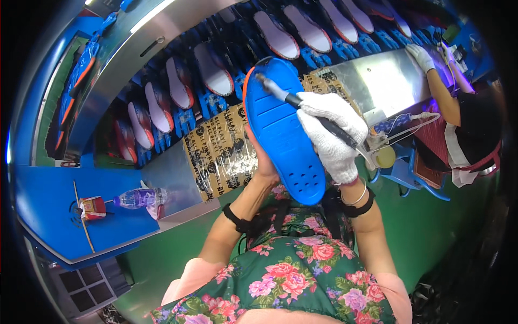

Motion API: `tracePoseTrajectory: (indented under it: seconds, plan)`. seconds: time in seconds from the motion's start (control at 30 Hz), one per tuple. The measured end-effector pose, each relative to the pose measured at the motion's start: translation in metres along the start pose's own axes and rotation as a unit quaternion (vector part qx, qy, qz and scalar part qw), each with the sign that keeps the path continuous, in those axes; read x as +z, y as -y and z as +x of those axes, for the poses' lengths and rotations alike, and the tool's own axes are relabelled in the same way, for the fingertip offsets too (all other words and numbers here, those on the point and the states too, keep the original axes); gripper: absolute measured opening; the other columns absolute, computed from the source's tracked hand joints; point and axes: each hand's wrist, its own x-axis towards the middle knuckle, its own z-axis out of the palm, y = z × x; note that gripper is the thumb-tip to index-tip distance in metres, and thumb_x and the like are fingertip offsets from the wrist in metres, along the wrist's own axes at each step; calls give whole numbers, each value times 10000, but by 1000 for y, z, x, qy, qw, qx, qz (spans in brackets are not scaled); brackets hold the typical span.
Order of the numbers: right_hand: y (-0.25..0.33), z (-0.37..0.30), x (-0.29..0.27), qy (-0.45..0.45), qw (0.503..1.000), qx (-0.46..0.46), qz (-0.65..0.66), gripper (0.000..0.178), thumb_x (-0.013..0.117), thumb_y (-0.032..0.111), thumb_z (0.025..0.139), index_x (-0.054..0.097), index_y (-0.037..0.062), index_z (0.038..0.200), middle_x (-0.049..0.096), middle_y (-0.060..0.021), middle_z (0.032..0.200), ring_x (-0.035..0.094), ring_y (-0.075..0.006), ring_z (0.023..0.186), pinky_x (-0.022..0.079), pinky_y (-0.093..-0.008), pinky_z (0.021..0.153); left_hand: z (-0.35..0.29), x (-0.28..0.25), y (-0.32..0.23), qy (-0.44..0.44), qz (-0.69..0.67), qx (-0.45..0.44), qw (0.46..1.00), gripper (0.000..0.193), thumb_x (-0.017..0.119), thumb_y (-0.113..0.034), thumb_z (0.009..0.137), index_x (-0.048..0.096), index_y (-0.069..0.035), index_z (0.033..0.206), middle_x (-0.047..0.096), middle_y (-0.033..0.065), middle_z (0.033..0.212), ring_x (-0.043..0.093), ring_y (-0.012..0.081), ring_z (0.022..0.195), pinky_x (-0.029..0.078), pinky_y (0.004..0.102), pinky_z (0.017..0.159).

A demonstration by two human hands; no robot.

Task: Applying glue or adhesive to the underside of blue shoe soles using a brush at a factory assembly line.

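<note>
A blue shoe insole (283, 127) with an orange rim is held up at the centre, tilted, its ridged front part at the top and a patch of small holes at the bottom. My bare left hand (263, 160) grips it from behind and along its left edge; most of those fingers are hidden. My right hand (335, 132), in a white knit glove, is closed round the black handle of a brush (274, 89). The brush's tip lies at the insole's upper left, near the orange rim. From the handle's lower end runs a thin clear tube (368, 160).
Behind stands a rack of shoe soles (214, 70) on blue holders. Brown printed tape (224, 154) covers part of the metal ledge (175, 186). A plastic bottle (141, 198) lies on the blue table (48, 210) at left. At right, a co-worker's gloved hand (421, 56) rests near the ledge, beside a blue stool (402, 175).
</note>
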Motion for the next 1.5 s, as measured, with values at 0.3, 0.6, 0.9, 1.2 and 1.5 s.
tracePoseTrajectory:
  seconds: [0.3, 0.6, 0.9, 1.2, 1.5]
  plan:
    - [0, -17, -4, 69, 996, -57, -24, 176, 754, -41, 768, 751, 21, 933, 743, -121, 979, 712, -235, 845, 569, -351, 754, -6, 11, 6, -286, 320, 21, 903, 1010, 200, -869, 879, 261, -136, 1571, 425, 118, 1527, 453, 291, 1375, 377, 472, 1158]
    - [-4, -24, -8, 145, 986, -81, 3, 264, 779, 44, 767, 759, 62, 1030, 745, -113, 1028, 700, -255, 902, 558, -360, 784, -13, -9, -15, -126, 116, -8, 985, 1098, 254, -932, 807, 303, -122, 1547, 466, 134, 1491, 505, 317, 1320, 423, 495, 1114]
    - [2, -32, -5, 175, 980, -93, -12, 247, 795, 69, 757, 766, 70, 1002, 754, -89, 1005, 710, -242, 851, 565, -341, 755, -12, 8, -20, -290, 409, 0, 865, 1112, 276, -926, 809, 261, -111, 1564, 488, 167, 1460, 550, 340, 1272, 482, 519, 1054]
    - [8, -40, -1, 200, 974, -103, 5, 303, 787, 2, 726, 765, 62, 1022, 753, -142, 974, 715, -270, 842, 549, -361, 770, -1, 0, -46, -133, 254, -63, 956, 1183, 300, -1000, 715, 463, -19, 1357, 659, 265, 1091, 699, 360, 912, 599, 460, 803]
    - [14, -58, 2, 164, 975, -132, -67, 279, 798, 36, 757, 771, 87, 1030, 755, -96, 1002, 711, -249, 861, 570, -358, 773, 8, 8, -49, -125, 196, -58, 971, 1254, 352, -1018, 657, 424, -15, 1406, 631, 262, 1140, 690, 364, 955, 595, 512, 807]
